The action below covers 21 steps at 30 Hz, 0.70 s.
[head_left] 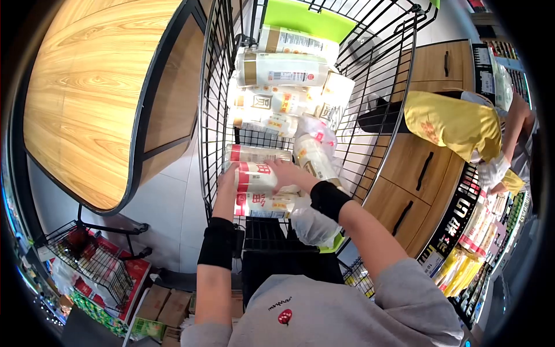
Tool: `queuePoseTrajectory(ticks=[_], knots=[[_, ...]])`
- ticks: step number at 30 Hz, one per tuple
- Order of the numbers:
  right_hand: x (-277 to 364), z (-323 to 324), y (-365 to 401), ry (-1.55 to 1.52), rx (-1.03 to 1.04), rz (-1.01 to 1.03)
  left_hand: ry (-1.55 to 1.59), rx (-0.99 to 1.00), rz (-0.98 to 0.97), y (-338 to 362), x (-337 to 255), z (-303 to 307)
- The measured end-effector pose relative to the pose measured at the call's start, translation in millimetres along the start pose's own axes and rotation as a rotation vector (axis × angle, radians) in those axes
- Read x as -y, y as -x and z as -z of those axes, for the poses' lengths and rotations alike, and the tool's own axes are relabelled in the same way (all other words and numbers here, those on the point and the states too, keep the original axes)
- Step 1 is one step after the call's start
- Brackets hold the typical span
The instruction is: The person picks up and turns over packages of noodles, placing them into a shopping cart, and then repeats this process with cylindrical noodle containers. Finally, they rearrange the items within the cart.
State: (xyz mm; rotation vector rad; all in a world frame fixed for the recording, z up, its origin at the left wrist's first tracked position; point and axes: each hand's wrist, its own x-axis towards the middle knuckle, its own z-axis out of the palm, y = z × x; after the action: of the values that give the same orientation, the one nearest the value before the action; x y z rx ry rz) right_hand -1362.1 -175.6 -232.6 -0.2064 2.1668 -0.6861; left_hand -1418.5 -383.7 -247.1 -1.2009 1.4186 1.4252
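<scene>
Inside a black wire shopping cart point(205, 115), I hold a noodle pack point(248, 178) with a red band between both hands. My left hand point(227, 180) is closed at its left end, and my right hand point(292, 175) wraps its right end. Another red-banded noodle pack point(248, 153) lies just beyond, and a third noodle pack point(254, 203) is close below. Several gold-banded packs point(283, 69) are stacked crosswise at the cart's far end. To the right of my right hand lie a slanted pack point(315, 159) and a crumpled clear plastic bag point(315, 222).
A wood-topped table point(92, 98) with a dark rim stands left of the cart. Wooden drawers point(404, 173) and shelves of packs point(462, 266) line the right. A person in a yellow vest point(454, 124) works there. A small wire basket point(92, 260) is lower left.
</scene>
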Motion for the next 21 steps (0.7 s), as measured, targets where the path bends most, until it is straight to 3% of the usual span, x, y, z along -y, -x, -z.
queuePoseTrajectory(ticks=[3, 5, 8, 13, 16, 19, 21], knots=[[4, 10, 9, 0.068, -0.006, 0.067, -0.188, -0.03, 0.044, 36, -5, 0], [6, 6, 20, 0.144, -0.082, 0.113, -0.096, 0.234, -0.029, 110, -32, -7], [4, 5, 25, 0.185, -0.153, 0.134, -0.172, 0.261, -0.137, 92, -17, -5], [10, 7, 42, 0.103, -0.233, 0.144, -0.696, -0.04, -0.522, 86, 5, -6], [20, 39, 63, -0.055, -0.094, 0.064, -1.021, -0.141, -0.777, 158, 2, -21], [-5, 45, 76, -0.566, -0.268, 0.072, -1.142, -0.306, -1.174, 206, 8, -23], [10, 72, 100, -1.065, -0.18, -0.242, -1.125, -0.365, -1.343, 237, 3, -16]])
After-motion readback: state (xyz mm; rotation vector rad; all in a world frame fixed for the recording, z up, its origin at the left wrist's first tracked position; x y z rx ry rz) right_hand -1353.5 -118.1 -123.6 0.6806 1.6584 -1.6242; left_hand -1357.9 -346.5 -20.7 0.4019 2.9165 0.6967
